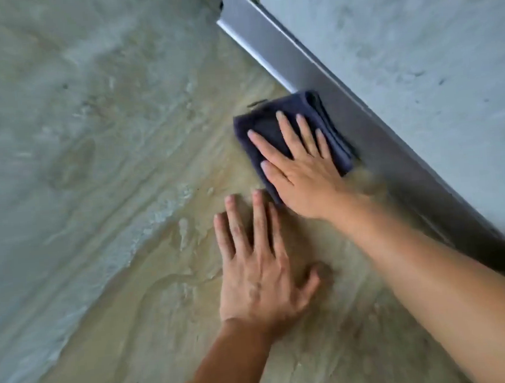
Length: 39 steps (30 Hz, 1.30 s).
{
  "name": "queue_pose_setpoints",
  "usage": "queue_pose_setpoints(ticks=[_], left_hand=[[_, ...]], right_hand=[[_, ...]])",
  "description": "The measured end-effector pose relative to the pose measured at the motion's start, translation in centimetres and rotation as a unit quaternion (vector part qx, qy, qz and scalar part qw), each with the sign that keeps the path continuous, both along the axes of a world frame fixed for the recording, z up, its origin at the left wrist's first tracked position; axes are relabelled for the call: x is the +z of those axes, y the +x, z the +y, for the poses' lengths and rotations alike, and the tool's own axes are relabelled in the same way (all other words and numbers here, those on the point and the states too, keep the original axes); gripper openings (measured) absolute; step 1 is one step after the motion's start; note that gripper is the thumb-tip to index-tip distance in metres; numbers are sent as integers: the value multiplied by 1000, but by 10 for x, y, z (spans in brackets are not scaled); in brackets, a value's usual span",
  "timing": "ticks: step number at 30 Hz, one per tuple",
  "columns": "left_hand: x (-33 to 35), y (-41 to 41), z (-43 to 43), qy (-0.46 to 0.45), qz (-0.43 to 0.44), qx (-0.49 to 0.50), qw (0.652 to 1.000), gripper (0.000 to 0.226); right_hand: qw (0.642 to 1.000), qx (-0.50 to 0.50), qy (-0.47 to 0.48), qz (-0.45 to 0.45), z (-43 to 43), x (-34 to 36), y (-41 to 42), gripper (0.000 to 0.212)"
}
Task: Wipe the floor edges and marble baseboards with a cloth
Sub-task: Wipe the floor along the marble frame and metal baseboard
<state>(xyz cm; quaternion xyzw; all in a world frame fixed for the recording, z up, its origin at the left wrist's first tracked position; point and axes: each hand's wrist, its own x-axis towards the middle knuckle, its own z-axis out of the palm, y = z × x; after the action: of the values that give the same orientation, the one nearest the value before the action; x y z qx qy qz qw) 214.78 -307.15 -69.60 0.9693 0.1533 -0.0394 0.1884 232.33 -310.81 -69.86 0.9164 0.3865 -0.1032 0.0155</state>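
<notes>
A folded dark blue cloth (270,120) lies flat on the marbled floor (125,201), its right edge against the grey baseboard (295,64). My right hand (301,172) presses down on the cloth with fingers spread, palm flat. My left hand (257,269) rests flat on the bare floor just below and left of the cloth, fingers apart, holding nothing. The baseboard runs diagonally from the top centre to the lower right.
A grey plastered wall (416,57) rises above the baseboard on the right. The floor shows beige and grey-green veining and stretches away to the left. The baseboard ends at a corner (222,15) near the top.
</notes>
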Motion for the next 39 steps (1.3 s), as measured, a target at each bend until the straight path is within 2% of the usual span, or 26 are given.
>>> queue_pose_setpoints(ticks=[4, 7, 9, 12, 15, 18, 20, 23, 27, 29, 31, 33, 37, 39], left_hand=[[-7, 0, 1, -5, -14, 2, 1000, 108], [-4, 4, 5, 8, -24, 9, 1000, 107], [-1, 3, 6, 12, -17, 13, 1000, 107], [-1, 2, 5, 12, -3, 10, 1000, 107], [-3, 2, 3, 6, -21, 12, 1000, 105], [-4, 2, 2, -3, -43, 17, 999, 103], [-4, 5, 3, -4, -43, 12, 999, 102], [-2, 7, 6, 15, -24, 8, 1000, 104], [5, 8, 6, 29, 28, 0, 999, 108], [7, 4, 3, 24, 38, 6, 999, 108], [3, 4, 4, 36, 43, 0, 998, 108], [3, 4, 7, 48, 46, 1, 998, 107], [5, 3, 3, 38, 48, 4, 998, 108], [6, 5, 1, 39, 46, 11, 998, 108]], right_hand=[[997, 49, -19, 55, 152, 6, 60, 51], [994, 71, -40, 69, 184, 17, 68, 51], [992, 99, -38, 73, 146, 17, 65, 51], [993, 118, -20, -6, 23, 12, 37, 52], [998, 51, -25, -20, -109, 16, -30, 53], [999, 10, -47, -7, -158, 18, -73, 52], [998, 50, -18, -23, -127, 13, -52, 52], [993, 112, 20, -38, -13, 15, 5, 52], [997, 75, -30, 8, 148, 12, 46, 55], [995, 83, -32, 49, 173, 16, 55, 61], [993, 109, -26, 34, 143, 12, 62, 56], [994, 108, -18, 24, 73, 13, 52, 54], [998, -50, -28, 3, -106, 14, -36, 54], [991, -129, -24, -10, -166, 13, -85, 54]])
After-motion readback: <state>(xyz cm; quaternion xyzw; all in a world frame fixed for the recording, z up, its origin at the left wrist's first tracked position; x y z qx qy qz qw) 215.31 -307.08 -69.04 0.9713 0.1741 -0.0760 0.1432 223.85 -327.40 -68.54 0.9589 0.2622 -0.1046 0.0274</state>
